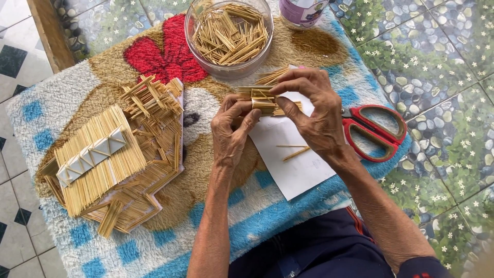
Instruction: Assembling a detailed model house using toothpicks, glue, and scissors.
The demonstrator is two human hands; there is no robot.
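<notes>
Your left hand [232,123] and right hand [311,110] both pinch a small stick bundle [263,100], fingers partly hiding it. Bottle [302,10] cut off at the frame top.

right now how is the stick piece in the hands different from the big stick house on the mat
The small stick piece is pinched between the left hand and right hand, above the white paper; the stick house lies flat on the mat, untouched. The piece is a short little bundle; the house is far larger, with a roof and white triangles. Both are made of thin pale yellow sticks.
</notes>
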